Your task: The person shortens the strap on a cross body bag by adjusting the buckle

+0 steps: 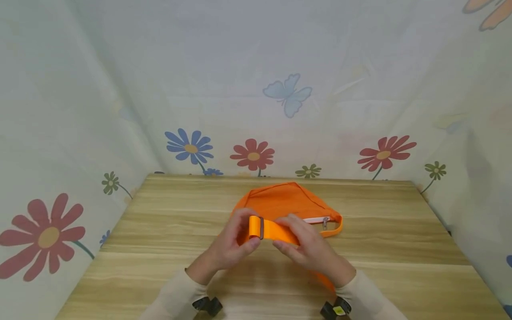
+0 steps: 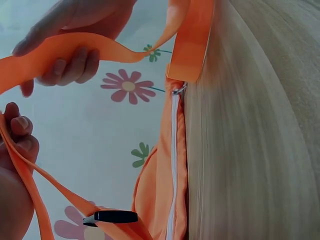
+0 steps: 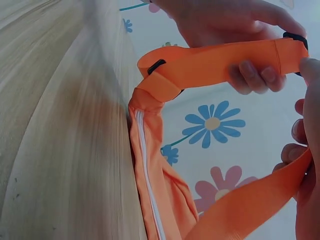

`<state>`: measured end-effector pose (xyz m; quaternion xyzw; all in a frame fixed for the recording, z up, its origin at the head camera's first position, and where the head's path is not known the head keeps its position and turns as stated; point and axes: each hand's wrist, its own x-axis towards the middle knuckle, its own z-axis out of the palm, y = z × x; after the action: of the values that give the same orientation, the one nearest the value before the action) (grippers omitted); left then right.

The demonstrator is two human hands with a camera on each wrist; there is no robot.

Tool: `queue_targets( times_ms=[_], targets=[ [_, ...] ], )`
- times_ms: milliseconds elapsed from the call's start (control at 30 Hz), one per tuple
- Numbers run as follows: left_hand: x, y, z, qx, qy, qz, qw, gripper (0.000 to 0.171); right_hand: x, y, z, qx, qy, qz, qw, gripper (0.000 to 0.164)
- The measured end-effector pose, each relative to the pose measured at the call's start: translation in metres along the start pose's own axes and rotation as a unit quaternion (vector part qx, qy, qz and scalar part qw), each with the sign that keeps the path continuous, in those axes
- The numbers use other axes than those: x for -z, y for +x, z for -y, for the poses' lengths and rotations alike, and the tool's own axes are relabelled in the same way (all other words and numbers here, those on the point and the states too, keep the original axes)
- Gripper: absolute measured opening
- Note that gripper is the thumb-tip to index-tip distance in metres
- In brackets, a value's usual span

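Webbing strap (image 1: 276, 230) is gripped, in the head view, by the left hand (image 1: 232, 242) at its slider buckle (image 1: 262, 228) and the right hand (image 1: 310, 244), just nearer than the orange zippered bag (image 1: 276, 202); a hard tug could drag the bag. Left wrist view: slack lengths beside the bag might twist. Right wrist view: a loosened grip above the bag could let the strap slip.

The bag (image 1: 282, 200) lies on the counter (image 1: 168, 209), behind my left grip (image 1: 233, 239) and right grip (image 1: 310, 243). The strap (image 1: 273, 230) runs between them. Behind everything is the sheet (image 1: 216, 84).
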<state>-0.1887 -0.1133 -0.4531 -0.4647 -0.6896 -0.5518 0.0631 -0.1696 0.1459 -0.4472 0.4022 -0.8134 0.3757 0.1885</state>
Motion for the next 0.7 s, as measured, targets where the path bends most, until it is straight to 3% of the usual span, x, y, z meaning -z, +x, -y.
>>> queue_targets(
  times_ms=[300, 400, 533, 700],
  targets=[
    [-0.007, 0.001, -0.007, 0.088, 0.01, 0.016, 0.9959, 0.052, 0.002, 0.006, 0.008, 0.04, -0.043, 0.009, 0.998, 0.042],
    [-0.008, 0.002, -0.007, 0.087, 0.04, 0.007, 0.9954, 0.051, 0.005, 0.009, 0.009, 0.059, -0.065, 0.006, 0.996, 0.045],
    [-0.006, 0.002, -0.007, 0.085, 0.064, -0.019, 0.9941, 0.046, 0.01, 0.008, 0.008, 0.048, -0.072, 0.007, 0.996, 0.051],
    [-0.001, -0.002, -0.008, 0.085, 0.052, -0.047, 0.9939, 0.042, 0.014, 0.0, -0.001, 0.021, -0.062, 0.012, 0.998, 0.054]
  ],
)
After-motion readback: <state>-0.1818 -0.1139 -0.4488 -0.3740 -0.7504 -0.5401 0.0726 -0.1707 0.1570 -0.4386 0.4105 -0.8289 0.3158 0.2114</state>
